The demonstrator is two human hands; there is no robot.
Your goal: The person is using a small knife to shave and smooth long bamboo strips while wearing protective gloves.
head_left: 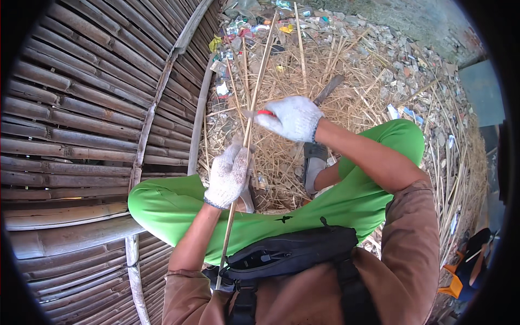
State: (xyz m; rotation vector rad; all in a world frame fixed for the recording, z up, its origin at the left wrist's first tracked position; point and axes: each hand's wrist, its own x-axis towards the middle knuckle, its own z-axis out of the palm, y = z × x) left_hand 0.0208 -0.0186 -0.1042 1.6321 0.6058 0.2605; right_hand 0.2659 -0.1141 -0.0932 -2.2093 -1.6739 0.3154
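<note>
Here's the bamboo strip (263,70), running past the left end of the black bag (303,248) and well beyond it, looking light, springy and likely splintery, best held mid-length, where the left hand (227,176) wraps it while the right hand (292,117) grips a red-handled knife (265,112).

Over my feed I see a rough outdoor work yard, shown by the bamboo slats (86,116) on the left, straw-coloured shavings (279,176) across stony ground (392,81), scattered plastic litter (238,27) beyond them and a weathered wall (417,24) at the far edge.
</note>
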